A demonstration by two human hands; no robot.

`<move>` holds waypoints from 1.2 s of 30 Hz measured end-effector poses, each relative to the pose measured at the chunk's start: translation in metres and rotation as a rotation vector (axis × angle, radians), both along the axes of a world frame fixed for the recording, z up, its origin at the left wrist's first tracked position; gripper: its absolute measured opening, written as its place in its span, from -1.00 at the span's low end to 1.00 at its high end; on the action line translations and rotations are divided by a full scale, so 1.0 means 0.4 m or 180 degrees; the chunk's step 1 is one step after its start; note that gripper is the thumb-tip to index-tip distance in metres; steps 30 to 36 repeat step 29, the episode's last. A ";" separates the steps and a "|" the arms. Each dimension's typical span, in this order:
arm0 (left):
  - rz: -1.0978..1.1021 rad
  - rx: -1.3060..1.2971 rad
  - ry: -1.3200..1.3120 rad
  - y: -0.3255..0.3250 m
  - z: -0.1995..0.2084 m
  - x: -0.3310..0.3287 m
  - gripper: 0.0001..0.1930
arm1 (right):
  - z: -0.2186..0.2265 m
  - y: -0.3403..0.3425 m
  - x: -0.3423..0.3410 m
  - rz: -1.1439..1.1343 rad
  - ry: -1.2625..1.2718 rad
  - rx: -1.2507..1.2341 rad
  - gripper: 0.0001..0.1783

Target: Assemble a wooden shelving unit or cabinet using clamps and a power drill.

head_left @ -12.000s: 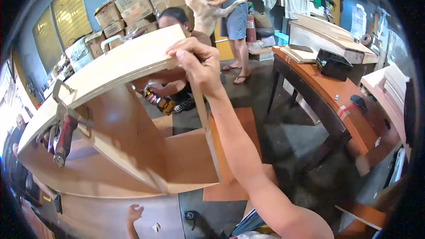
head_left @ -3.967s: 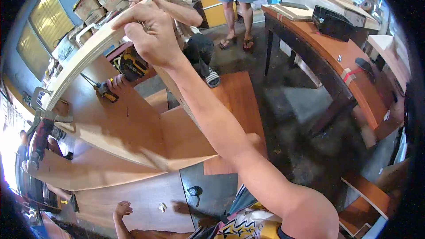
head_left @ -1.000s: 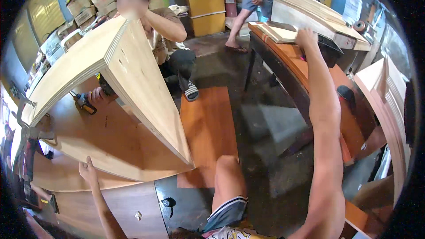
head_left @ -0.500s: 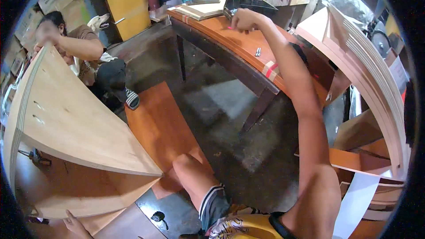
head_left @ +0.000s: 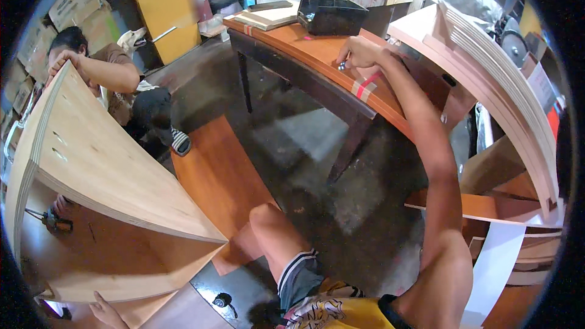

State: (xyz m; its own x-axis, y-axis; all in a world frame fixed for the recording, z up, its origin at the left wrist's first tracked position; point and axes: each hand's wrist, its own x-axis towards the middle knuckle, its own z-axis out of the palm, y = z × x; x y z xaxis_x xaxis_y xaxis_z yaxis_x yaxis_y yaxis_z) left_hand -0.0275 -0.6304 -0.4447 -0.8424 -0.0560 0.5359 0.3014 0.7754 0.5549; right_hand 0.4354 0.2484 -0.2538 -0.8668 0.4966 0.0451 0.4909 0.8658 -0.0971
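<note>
My right hand point(head_left: 362, 53) reaches over the far table, fingers pinched on small shiny metal pieces point(head_left: 342, 66) just above or at the orange tabletop point(head_left: 332, 53). What kind of pieces they are is too small to tell. At the lower left, my left hand point(head_left: 106, 312) lies at the lower edge of a large wooden cabinet frame point(head_left: 116, 152). One digit shows against the wood; the other fingers are hidden. A black open box point(head_left: 332, 17) stands on the table beyond my right hand.
A co-worker point(head_left: 100, 67) crouches at the left with hands on the frame's top corner. A power drill point(head_left: 56, 222) is inside the frame. An orange board point(head_left: 219, 167) lies on the floor. Curved layered panels point(head_left: 487, 73) stand at the right. A dark round object point(head_left: 222, 300) is near my leg.
My right hand has moved from beside the black box toward me, down to the metal pieces that lay on the tabletop, and its fingers now close on them. My left hand stays at the frame.
</note>
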 end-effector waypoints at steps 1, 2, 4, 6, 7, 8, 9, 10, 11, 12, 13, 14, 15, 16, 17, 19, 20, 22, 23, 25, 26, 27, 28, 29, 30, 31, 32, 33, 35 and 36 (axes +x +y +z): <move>-0.0002 -0.0037 -0.0231 -0.011 -0.007 -0.008 -0.32 | 0.002 -0.009 0.006 -0.0132 0.0011 0.0023 -0.68; -0.0040 -0.0030 -0.0264 0.024 0.007 0.017 -0.32 | 0.003 -0.034 0.020 -0.0169 -0.0023 0.0032 -0.68; -0.0060 -0.0206 -0.0279 0.115 0.071 0.098 -0.30 | 0.014 -0.092 0.043 -0.0917 0.0253 -0.0160 -0.80; 0.0143 -0.0148 -0.0184 0.085 0.048 0.062 -0.31 | -0.021 -0.043 0.049 -0.0803 0.0395 -0.0061 -0.83; 0.0340 -0.0121 -0.0128 0.079 0.029 0.043 -0.32 | -0.046 -0.013 0.055 -0.0696 0.0495 0.0012 -0.85; 0.0335 -0.0109 -0.0121 0.071 0.023 0.038 -0.32 | -0.058 -0.012 0.054 -0.0694 0.0603 -0.0029 -0.83; 0.0298 -0.0046 -0.0086 0.064 0.016 0.032 -0.31 | -0.065 -0.010 0.055 -0.0697 0.0612 -0.0019 -0.83; 0.0262 0.0016 -0.0052 0.056 0.012 0.026 -0.31 | -0.071 -0.007 0.056 -0.0757 0.0877 -0.0164 -0.84; 0.0252 0.0020 -0.0067 0.072 0.016 0.042 -0.31 | -0.074 -0.009 0.058 -0.0825 0.1121 -0.0311 -0.84; 0.0016 0.0175 -0.0016 0.108 0.032 0.075 -0.31 | -0.070 -0.012 0.063 -0.0838 0.1117 -0.0293 -0.84; -0.0219 0.0331 0.0032 0.128 0.039 0.090 -0.31 | -0.066 -0.015 0.070 -0.0926 0.1017 -0.0260 -0.84; -0.0211 0.0341 0.0038 0.112 0.038 0.084 -0.31 | -0.061 -0.019 0.068 -0.0992 0.0930 -0.0238 -0.84; -0.0203 0.0201 -0.0062 0.088 0.031 0.070 -0.31 | -0.057 -0.022 0.067 -0.0984 0.0933 -0.0230 -0.84; -0.0196 0.0061 -0.0165 0.073 0.025 0.058 -0.32 | -0.052 -0.026 0.067 -0.0967 0.0877 -0.0415 -0.85; -0.0193 0.0071 -0.0178 0.070 0.017 0.052 -0.32 | -0.049 -0.027 0.070 -0.0952 0.0808 -0.0596 -0.86; -0.0001 0.0072 0.0056 0.069 0.002 0.043 -0.35 | -0.034 -0.022 0.072 -0.0988 0.0766 -0.0752 -0.87; -0.0004 0.0068 0.0042 0.065 0.001 0.038 -0.35 | -0.031 -0.026 0.071 -0.1034 0.0735 -0.0928 -0.88; -0.0251 -0.0145 0.0265 0.055 0.007 0.031 -0.36 | -0.033 -0.033 0.064 -0.1183 0.0683 -0.0873 -0.89; -0.0252 -0.0147 0.0266 0.054 0.008 0.029 -0.36 | -0.037 -0.029 0.062 -0.1323 0.0651 -0.0810 -0.88; -0.0109 -0.0098 0.0382 0.048 0.017 0.026 -0.39 | -0.047 -0.022 0.065 -0.1160 0.0900 -0.0874 -0.86; -0.0086 -0.0112 0.0402 0.029 0.020 0.020 -0.39 | -0.062 -0.012 0.064 -0.0985 0.1153 -0.0940 -0.83; 0.0008 -0.0020 -0.0162 0.012 0.014 0.013 -0.41 | -0.078 0.012 0.069 -0.0962 0.1169 -0.0951 -0.83; 0.0110 0.0077 -0.0722 -0.003 0.008 0.009 -0.43 | -0.092 0.037 0.071 -0.0913 0.1159 -0.0909 -0.81; -0.0068 -0.0042 0.0149 0.007 -0.010 0.003 -0.50 | -0.099 0.077 0.074 -0.0860 0.1145 -0.0844 -0.80; -0.0068 -0.0042 0.0149 0.007 -0.010 0.003 -0.50 | -0.099 0.077 0.074 -0.0860 0.1145 -0.0844 -0.80; -0.0068 -0.0042 0.0149 0.007 -0.010 0.003 -0.50 | -0.099 0.077 0.074 -0.0860 0.1145 -0.0844 -0.80; -0.0068 -0.0042 0.0149 0.007 -0.010 0.003 -0.50 | -0.099 0.077 0.074 -0.0860 0.1145 -0.0844 -0.80; -0.0068 -0.0042 0.0149 0.007 -0.010 0.003 -0.50 | -0.099 0.077 0.074 -0.0860 0.1145 -0.0844 -0.80; -0.0068 -0.0042 0.0149 0.007 -0.010 0.003 -0.50 | -0.099 0.077 0.074 -0.0860 0.1145 -0.0844 -0.80; -0.0068 -0.0042 0.0149 0.007 -0.010 0.003 -0.50 | -0.099 0.077 0.074 -0.0860 0.1145 -0.0844 -0.80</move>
